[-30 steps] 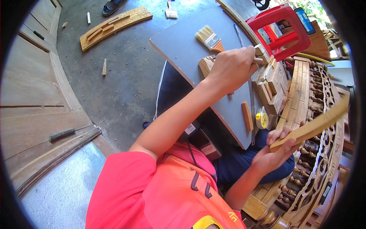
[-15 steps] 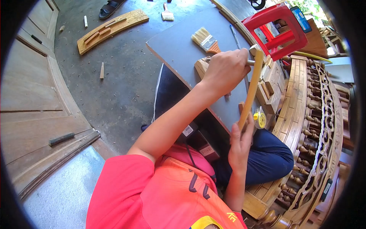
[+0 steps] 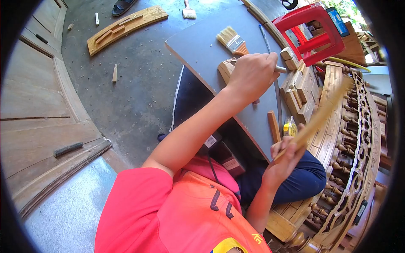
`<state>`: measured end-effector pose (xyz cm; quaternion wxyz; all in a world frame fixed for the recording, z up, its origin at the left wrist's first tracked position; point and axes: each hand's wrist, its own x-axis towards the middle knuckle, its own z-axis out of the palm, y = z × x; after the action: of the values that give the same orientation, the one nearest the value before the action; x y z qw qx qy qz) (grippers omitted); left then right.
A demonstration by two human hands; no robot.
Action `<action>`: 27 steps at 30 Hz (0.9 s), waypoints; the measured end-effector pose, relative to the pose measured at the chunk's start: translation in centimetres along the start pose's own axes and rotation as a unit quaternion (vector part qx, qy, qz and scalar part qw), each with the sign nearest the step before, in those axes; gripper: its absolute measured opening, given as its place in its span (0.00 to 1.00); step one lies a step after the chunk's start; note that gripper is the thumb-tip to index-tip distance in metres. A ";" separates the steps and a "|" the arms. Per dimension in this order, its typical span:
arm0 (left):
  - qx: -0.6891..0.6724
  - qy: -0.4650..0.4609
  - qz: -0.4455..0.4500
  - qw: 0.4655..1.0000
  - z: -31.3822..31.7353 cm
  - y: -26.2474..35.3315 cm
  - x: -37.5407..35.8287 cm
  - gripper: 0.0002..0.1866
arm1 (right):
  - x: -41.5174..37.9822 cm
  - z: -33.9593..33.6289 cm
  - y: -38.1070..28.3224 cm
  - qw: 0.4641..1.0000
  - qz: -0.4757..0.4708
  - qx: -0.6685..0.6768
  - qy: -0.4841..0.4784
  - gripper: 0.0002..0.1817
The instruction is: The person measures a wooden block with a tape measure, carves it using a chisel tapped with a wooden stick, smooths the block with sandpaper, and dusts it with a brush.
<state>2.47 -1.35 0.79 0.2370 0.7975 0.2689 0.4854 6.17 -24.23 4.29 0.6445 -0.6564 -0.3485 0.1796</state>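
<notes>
My left hand [image 3: 255, 76] is closed around a thin rod-like tool, and its pale grey end [image 3: 280, 69] sticks out on the right; the rest is hidden in the fist. Beside and partly under this hand, a light wood block [image 3: 227, 69] lies on the grey board [image 3: 198, 50]. My right hand [image 3: 287, 158] grips a long wooden stick [image 3: 318, 120] near its lower end. The stick slants up to the right, its far part blurred, and is apart from the tool. A flat paintbrush [image 3: 232, 41] lies just beyond my left hand.
Near my right hand are a yellow tape measure [image 3: 290, 127] and a reddish wood strip [image 3: 273, 126]. Wood blocks [image 3: 300, 95] line the board's right side. Beyond stand a red plastic stool [image 3: 314, 31] and a carved railing [image 3: 348, 139]. A curved slotted plank [image 3: 126, 29] lies on the floor.
The stick has swung away to the right from beside the tool's end, and my right hand has moved right with it. My left hand keeps its grip on the tool.
</notes>
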 end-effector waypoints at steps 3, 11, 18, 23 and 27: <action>0.009 -0.019 -0.014 1.000 -0.1 0.1 0.1 0.14 | -0.8 0.9 2.4 0.999 0.012 -0.042 -0.030 0.28; 0.025 -0.023 -0.029 0.999 -0.3 -0.3 -0.1 0.13 | -1.0 2.6 0.7 0.998 -0.031 0.014 0.054 0.30; 0.032 0.012 -0.004 0.999 0.0 -0.9 -0.3 0.13 | -1.3 2.3 -0.1 0.997 0.063 0.047 0.018 0.31; 0.038 -0.010 -0.034 0.999 -0.7 -0.6 -0.1 0.13 | -2.1 2.6 0.8 0.969 0.146 -0.149 -0.134 0.30; 0.046 0.031 -0.008 0.998 -0.4 -0.8 -0.3 0.12 | -1.2 -0.1 3.3 0.979 0.040 0.098 -0.172 0.32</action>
<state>1.78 -0.91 0.22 0.1954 0.7899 0.3041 0.4953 6.20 -24.87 0.80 0.6281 -0.5629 -0.4085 0.3489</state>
